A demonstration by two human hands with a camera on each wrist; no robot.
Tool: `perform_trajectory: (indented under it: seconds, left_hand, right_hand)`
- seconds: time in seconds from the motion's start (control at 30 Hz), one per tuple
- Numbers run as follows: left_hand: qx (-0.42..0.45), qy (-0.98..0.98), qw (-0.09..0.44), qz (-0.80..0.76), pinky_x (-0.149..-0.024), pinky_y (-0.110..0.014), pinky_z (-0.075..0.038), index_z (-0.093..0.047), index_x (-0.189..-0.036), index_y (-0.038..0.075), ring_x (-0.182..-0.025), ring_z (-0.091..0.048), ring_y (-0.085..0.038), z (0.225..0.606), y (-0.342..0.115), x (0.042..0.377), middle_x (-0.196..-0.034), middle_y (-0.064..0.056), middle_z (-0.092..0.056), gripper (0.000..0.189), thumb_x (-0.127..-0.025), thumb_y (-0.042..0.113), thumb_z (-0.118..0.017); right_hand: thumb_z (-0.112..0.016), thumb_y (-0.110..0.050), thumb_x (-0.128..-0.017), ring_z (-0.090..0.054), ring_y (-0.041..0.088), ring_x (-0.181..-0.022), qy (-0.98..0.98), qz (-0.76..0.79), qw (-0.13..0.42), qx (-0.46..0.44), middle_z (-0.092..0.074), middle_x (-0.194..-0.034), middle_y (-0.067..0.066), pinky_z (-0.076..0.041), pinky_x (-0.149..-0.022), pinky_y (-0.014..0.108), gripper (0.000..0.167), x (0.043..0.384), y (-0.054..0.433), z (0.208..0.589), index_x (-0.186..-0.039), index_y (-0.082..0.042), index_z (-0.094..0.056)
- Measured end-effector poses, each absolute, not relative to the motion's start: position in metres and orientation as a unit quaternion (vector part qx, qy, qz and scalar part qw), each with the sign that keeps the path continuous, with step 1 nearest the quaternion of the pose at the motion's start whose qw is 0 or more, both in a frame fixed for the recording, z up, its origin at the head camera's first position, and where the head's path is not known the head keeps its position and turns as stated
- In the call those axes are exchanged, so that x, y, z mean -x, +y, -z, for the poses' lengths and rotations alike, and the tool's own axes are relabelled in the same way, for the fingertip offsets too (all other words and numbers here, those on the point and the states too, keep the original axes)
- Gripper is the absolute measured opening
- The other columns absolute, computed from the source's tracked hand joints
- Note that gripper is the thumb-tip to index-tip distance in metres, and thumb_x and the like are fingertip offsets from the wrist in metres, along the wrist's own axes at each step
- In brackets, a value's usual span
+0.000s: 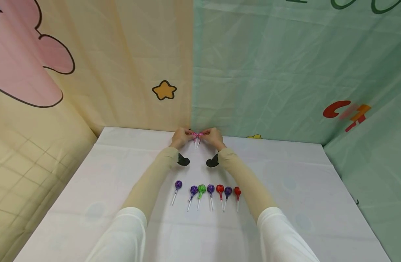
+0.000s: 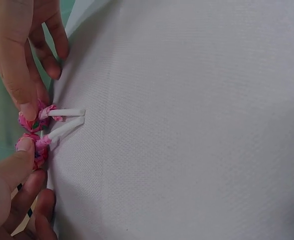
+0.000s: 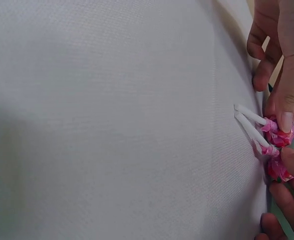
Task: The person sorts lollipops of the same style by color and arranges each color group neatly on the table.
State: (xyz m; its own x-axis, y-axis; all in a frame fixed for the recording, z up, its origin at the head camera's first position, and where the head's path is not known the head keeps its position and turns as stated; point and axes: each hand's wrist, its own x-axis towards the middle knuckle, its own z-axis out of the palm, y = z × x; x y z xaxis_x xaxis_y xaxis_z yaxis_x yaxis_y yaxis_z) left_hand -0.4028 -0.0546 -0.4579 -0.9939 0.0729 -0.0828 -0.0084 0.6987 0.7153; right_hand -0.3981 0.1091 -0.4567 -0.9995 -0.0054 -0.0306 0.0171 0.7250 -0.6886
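At the far edge of the white table, my left hand (image 1: 180,138) pinches a pink-wrapped lollipop (image 2: 39,159) between thumb and fingers. Close beside it, my right hand (image 1: 214,138) pinches a second pink lollipop (image 3: 276,172) the same way. The two wrapped heads sit side by side at the table edge. Their white sticks (image 2: 69,112) point back toward me, with the stick ends nearly meeting over the cloth. Thumbs and fingertips cover part of each wrapper.
Nearer to me on the white table (image 1: 285,203) lies a row of lollipops: a purple one (image 1: 178,184) apart at the left, then purple, a green one (image 1: 201,188), a red one (image 1: 220,189) and others. A printed curtain (image 1: 252,72) hangs right behind the far edge.
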Motion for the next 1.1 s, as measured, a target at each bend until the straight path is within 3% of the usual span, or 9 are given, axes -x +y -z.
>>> perform_trajectory:
  seconds: [0.4, 0.67, 0.93, 1.1]
  left_hand:
    - [-0.015, 0.918, 0.052, -0.392, -0.09, -0.037, -0.043, -0.07, -0.117, 0.012, -0.112, -0.058, -0.023, 0.459, -0.054, 0.404, -0.128, -0.006, -0.064, 0.032, -0.089, 0.027, -0.069]
    - [-0.018, 0.918, 0.055, -0.393, -0.084, -0.033, -0.043, -0.069, -0.118, 0.011, -0.102, -0.059, -0.021, 0.459, -0.056, 0.404, -0.112, -0.008, -0.071, 0.034, -0.087, 0.026, -0.071]
    - [-0.03, 0.913, 0.056, -0.402, -0.093, -0.038, -0.043, -0.067, -0.121, 0.008, -0.108, -0.06, -0.024, 0.457, -0.062, 0.403, -0.117, -0.011, -0.069, 0.036, -0.088, 0.024, -0.07]
    - [-0.034, 0.913, 0.053, -0.403, -0.087, -0.034, -0.045, -0.068, -0.119, 0.009, -0.105, -0.062, -0.024, 0.454, -0.065, 0.402, -0.118, -0.01, -0.068, 0.031, -0.091, 0.023, -0.065]
  right_hand:
    - [-0.073, -0.027, -0.085, -0.066, 0.023, -0.104, 0.925, 0.379, 0.031, -0.007, -0.073, -0.108, 0.009, -0.047, -0.09, 0.035, 0.033, 0.398, 0.11, 0.457, -0.112, -0.008, -0.072]
    - [-0.075, -0.024, -0.083, -0.067, 0.023, -0.101, 0.92, 0.39, 0.039, 0.003, -0.073, -0.107, 0.011, -0.049, -0.089, 0.034, 0.033, 0.398, 0.113, 0.456, -0.112, -0.006, -0.071]
    - [-0.075, -0.023, -0.084, -0.068, 0.024, -0.097, 0.916, 0.4, 0.037, 0.016, -0.073, -0.106, 0.012, -0.051, -0.085, 0.033, 0.032, 0.397, 0.117, 0.456, -0.111, -0.007, -0.071]
    - [-0.072, -0.022, -0.086, -0.066, 0.026, -0.1, 0.913, 0.407, 0.039, 0.008, -0.07, -0.11, 0.013, -0.051, -0.085, 0.036, 0.032, 0.394, 0.123, 0.45, -0.113, -0.007, -0.069]
